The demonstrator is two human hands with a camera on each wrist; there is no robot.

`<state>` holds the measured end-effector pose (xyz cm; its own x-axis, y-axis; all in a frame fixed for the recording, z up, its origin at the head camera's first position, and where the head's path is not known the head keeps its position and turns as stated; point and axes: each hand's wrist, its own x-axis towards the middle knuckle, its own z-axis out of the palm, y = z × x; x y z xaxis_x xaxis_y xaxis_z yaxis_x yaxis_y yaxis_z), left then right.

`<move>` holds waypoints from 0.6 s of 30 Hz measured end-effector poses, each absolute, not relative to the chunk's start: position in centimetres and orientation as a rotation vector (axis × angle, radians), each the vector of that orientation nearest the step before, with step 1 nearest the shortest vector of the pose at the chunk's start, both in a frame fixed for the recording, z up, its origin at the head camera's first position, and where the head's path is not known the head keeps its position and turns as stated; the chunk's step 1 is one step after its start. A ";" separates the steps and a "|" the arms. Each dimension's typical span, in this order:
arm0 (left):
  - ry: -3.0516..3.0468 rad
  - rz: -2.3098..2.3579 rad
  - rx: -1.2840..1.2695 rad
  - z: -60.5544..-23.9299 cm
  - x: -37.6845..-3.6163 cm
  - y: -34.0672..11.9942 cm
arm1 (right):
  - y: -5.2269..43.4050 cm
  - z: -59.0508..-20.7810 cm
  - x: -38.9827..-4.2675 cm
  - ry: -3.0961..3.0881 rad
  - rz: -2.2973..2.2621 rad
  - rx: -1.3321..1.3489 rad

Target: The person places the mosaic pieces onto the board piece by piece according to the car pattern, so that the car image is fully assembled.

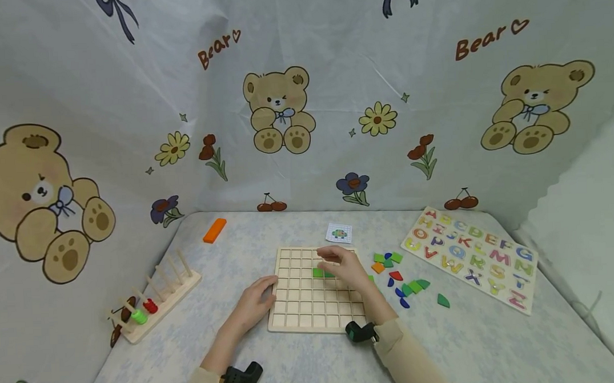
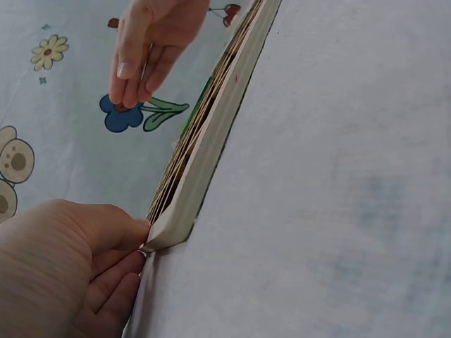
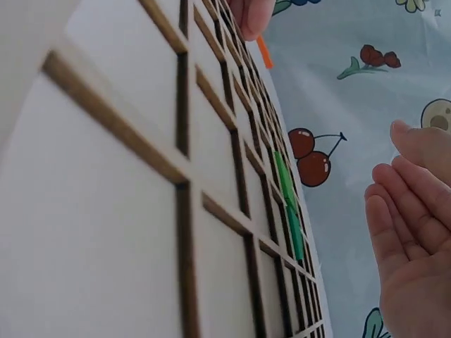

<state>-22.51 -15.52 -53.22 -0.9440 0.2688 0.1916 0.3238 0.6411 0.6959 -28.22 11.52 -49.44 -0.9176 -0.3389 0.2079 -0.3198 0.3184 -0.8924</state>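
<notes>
A wooden grid board (image 1: 302,311) lies in front of me. My left hand (image 1: 255,302) holds its left edge; in the left wrist view the thumb (image 2: 123,229) meets the board's rim and the other fingers curl below. Above the board's upper right part, my right hand (image 1: 343,265) hovers with fingers extended and nothing visible in its grasp. Under it, a light green square (image 1: 318,272) and a darker green piece (image 3: 294,232) sit side by side in grid cells. The right hand partly covers these cells in the head view.
Loose coloured pieces, such as an orange square (image 1: 378,267) and a green quarter-round (image 1: 442,300), lie right of the board. Behind it is a pattern card (image 1: 339,233). An alphabet board (image 1: 469,253), a peg stand (image 1: 163,306) and an orange block (image 1: 214,231) flank the area.
</notes>
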 end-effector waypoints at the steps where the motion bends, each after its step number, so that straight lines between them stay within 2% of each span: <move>1: -2.781 -1.202 -0.501 -53.2 -22.5 -15.5 | 11.7 -49.1 -28.1 2.526 -1.714 -0.639; 9: -2.776 -1.204 -0.504 -53.2 -22.6 -15.3 | 14.6 -45.4 -26.1 2.419 -1.796 -0.629; 18: -2.772 -1.189 -0.525 -53.4 -22.5 -15.6 | 20.9 -44.9 -24.5 2.604 -1.746 -0.471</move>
